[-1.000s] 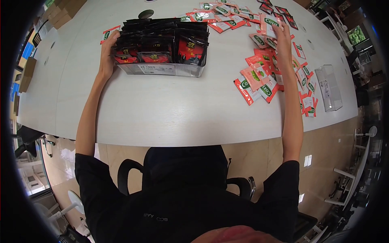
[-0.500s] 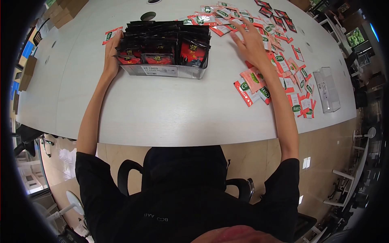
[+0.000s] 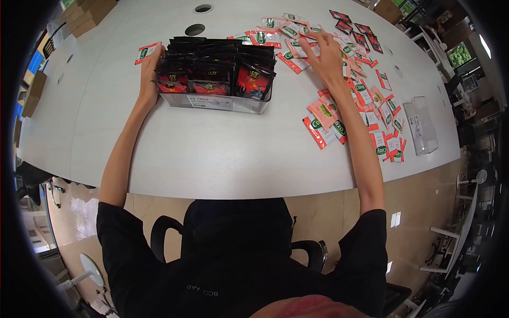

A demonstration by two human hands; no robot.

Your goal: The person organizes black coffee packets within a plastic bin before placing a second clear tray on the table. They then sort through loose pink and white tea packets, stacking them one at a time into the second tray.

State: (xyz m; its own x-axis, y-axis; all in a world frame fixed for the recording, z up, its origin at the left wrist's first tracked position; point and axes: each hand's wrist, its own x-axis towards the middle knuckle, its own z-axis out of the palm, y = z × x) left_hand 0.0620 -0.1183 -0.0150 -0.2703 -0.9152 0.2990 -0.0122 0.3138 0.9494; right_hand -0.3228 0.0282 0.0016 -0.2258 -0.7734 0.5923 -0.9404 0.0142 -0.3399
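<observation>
A clear plastic box (image 3: 254,106) with a white label holds rows of black-and-red coffee sachets (image 3: 254,77). Along its left side is my left hand (image 3: 150,77), fingers closed on a red-and-white Cozy tea sachet (image 3: 147,53) that sticks out to the left of the fingertips. My right hand (image 3: 326,58) is over the far part of a spread of Cozy tea sachets (image 3: 362,93), thumb and fingers apart. A tea sachet (image 3: 309,49) shows between the thumb and fingers, though I see no grip on it. My right forearm passes over other sachets.
Several dark red sachets (image 3: 360,29) lie at the far right. On the right edge of the white table (image 3: 238,159) rests a second clear plastic box (image 3: 421,127). Cardboard boxes (image 3: 87,16) stand at the far left, near two round holes in the tabletop.
The whole view has shifted slightly. My right hand's fingers have drawn together a little over the tea sachets, one of which has shifted near the thumb. My left hand stays beside the box.
</observation>
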